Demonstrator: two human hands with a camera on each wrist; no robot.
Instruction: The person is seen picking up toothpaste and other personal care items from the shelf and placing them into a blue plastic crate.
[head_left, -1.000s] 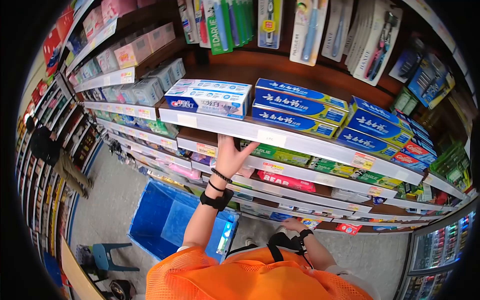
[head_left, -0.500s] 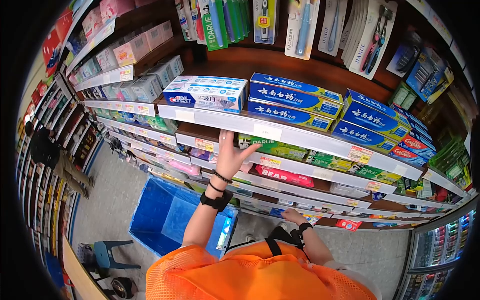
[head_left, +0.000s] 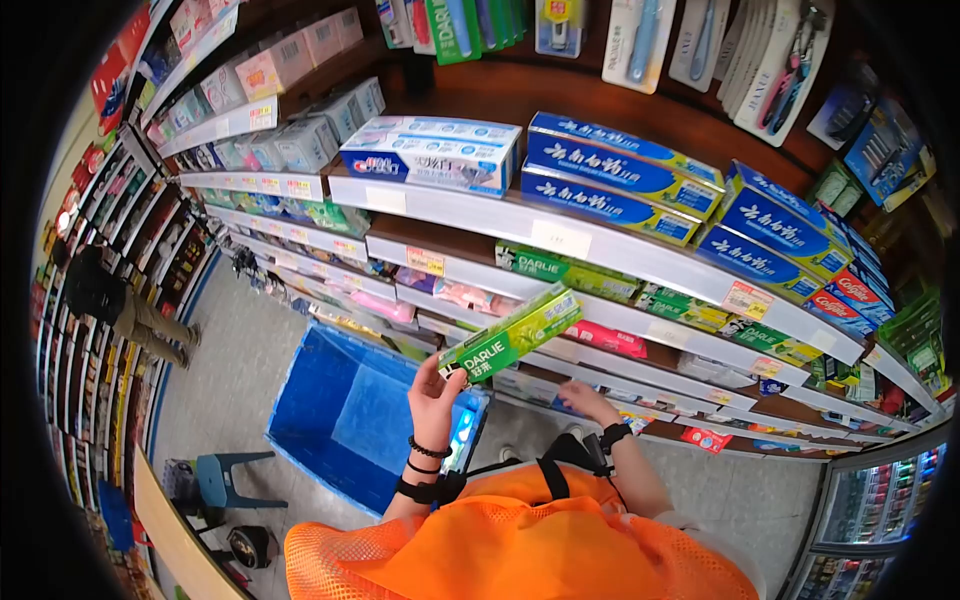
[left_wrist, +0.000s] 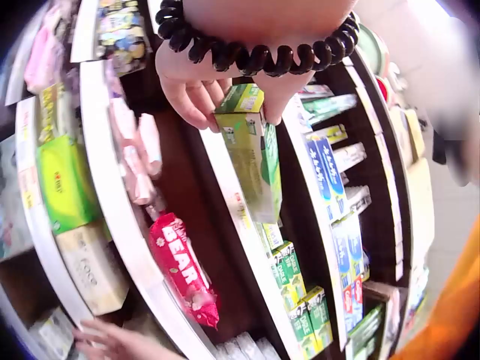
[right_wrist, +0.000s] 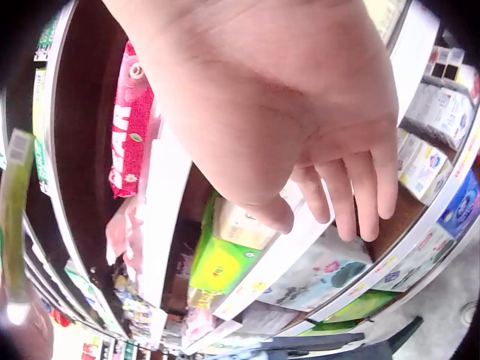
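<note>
Pulled off the shelf [head_left: 600, 262], Darlie box [head_left: 512, 334] sits in left hand [head_left: 436, 392].

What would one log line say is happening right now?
left hand: holds green box by one end | right hand: open, by lower shelf, holds nothing | blue crate: on floor

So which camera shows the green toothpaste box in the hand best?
The head view: the whole green Darlie box shows, held by the left hand. The left wrist view shows it close and foreshortened; the right wrist view only a blurred edge.
</note>
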